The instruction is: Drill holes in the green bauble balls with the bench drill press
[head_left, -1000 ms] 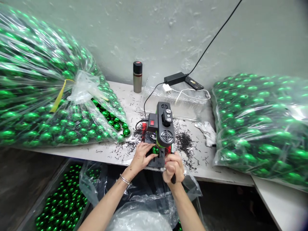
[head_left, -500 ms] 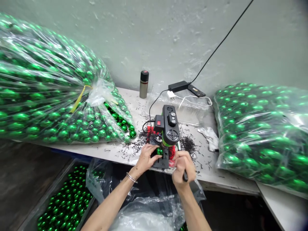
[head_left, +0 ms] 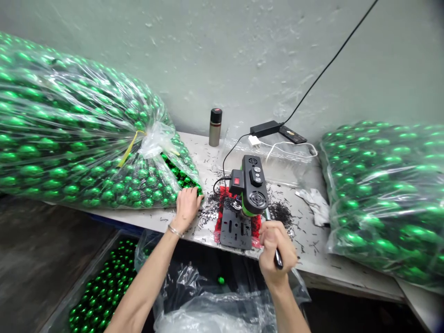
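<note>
My left hand (head_left: 187,208) reaches to the open corner of a big clear bag of shiny green balls (head_left: 114,152). Its fingertips go in among the balls at the opening and are hidden, so I cannot tell whether they grip one. My right hand (head_left: 277,247) is wrapped round the black-ended lever handle (head_left: 278,260) of a small black and green bench machine (head_left: 255,182). Under the machine's head, the slotted black base plate (head_left: 236,231) has no ball on it. Below the table edge, a single green ball (head_left: 221,280) shows over clear plastic sheeting (head_left: 208,310).
Another bag of green balls (head_left: 381,199) stands at right, beside a white glove (head_left: 315,206). Black scraps (head_left: 282,211) litter the table round the machine. Behind are a flask (head_left: 215,127), a power adapter (head_left: 265,128) and cables. A ball-filled bin (head_left: 104,286) sits lower left.
My left hand has left the base plate and moved left to the bag opening. The green ball it held at the plate is gone from there; one shows below the table. My right hand keeps the lever.
</note>
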Tool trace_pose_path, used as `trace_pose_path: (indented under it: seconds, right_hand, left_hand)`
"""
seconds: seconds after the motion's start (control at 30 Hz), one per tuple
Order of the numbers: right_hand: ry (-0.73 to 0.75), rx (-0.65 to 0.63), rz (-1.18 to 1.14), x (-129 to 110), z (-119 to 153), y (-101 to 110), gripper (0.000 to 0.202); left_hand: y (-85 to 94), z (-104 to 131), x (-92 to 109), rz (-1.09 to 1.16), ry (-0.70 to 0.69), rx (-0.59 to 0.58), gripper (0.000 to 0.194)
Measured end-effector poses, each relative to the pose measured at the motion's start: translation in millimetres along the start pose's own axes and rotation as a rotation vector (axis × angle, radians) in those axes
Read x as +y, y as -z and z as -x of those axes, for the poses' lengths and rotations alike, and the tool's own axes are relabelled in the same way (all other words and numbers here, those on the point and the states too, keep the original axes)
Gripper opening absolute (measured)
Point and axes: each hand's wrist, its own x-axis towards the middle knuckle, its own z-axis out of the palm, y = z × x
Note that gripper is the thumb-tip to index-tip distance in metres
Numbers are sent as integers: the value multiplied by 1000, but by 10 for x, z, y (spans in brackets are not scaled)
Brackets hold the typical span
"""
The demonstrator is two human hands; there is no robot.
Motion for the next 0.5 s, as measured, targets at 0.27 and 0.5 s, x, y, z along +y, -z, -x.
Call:
trace_pose_path:
  seconds: [0.27, 0.5]
  right_hand:
    - [-6, -10, 22, -12, -7, 6, 27]
    - [1, -16, 13, -1, 4, 10, 28]
  left_hand:
    - [49, -187, -4, -57, 41, -204, 41]
    - [171, 156, -86, 765, 267, -112, 46]
